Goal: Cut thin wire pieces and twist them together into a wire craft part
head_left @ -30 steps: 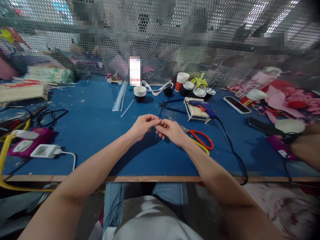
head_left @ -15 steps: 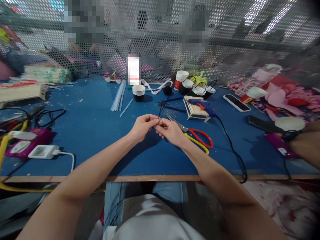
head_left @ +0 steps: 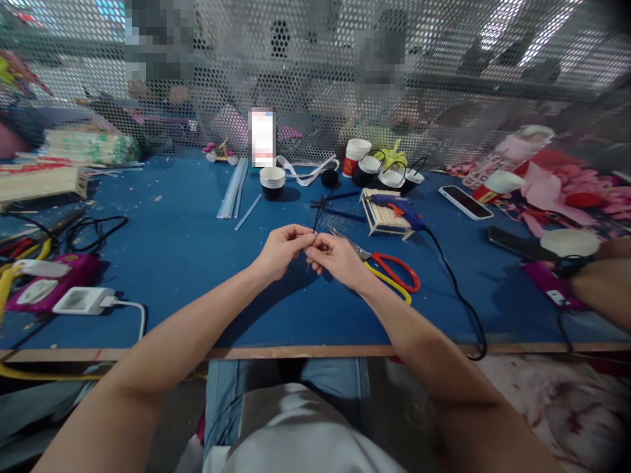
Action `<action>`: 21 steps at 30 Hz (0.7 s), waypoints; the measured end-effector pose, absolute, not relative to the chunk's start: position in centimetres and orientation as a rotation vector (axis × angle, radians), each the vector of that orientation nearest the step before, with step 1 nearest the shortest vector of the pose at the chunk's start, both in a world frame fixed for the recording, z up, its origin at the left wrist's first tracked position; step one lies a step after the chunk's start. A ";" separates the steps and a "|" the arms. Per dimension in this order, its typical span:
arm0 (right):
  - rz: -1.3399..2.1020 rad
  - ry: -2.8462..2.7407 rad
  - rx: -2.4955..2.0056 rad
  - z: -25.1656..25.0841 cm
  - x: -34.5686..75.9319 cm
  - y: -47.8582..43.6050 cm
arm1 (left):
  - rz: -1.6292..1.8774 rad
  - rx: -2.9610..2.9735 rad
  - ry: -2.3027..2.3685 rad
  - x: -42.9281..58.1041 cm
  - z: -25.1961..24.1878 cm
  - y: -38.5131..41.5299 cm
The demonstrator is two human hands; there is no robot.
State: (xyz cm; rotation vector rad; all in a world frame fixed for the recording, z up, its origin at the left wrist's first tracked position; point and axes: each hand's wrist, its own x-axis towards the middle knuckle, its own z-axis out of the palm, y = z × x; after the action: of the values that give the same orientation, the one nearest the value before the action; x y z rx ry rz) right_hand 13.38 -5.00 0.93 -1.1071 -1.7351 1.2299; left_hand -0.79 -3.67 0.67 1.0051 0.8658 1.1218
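My left hand (head_left: 282,251) and my right hand (head_left: 338,259) meet above the middle of the blue table, fingertips pinched together. Both grip thin black stems (head_left: 318,217), which stick up and away from the fingers. Just right of my right hand lie scissors (head_left: 394,276) with one red and one yellow handle, their blades partly behind the fingers. Beyond the hands, a blue glue gun (head_left: 399,205) rests on a small slatted wooden rack (head_left: 386,221). A black and white paper cup (head_left: 273,183) stands behind my left hand.
Clear glue sticks (head_left: 233,188) and a lit phone (head_left: 263,136) are at the back. Red cups (head_left: 355,157) stand right of them. A white phone (head_left: 465,202) and another person's arm (head_left: 604,282) are at right. A purple power strip (head_left: 54,282) lies left; a black cord (head_left: 456,289) crosses the right side.
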 end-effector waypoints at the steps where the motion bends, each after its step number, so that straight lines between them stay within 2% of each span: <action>1: 1.242 -1.745 -1.100 1.2 13.7 -4.9 | 1.099 1.019 0.862 -0.9 0.8 -3.6; 10: 1.161 -1.701 -1.014 1.8 15.3 -3.6 | 0.857 1.278 0.901 -1.4 0.7 -3.7; 21: 0.759 -1.815 -1.244 1.1 14.8 -3.7 | 0.918 1.625 1.047 -0.9 -0.1 -3.8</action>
State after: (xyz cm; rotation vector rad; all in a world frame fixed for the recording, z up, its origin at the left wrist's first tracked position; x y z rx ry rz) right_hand 14.77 -3.67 1.14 -1.2442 -1.8147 0.7595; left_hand -0.89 -3.75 -0.14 1.6251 1.0466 0.9181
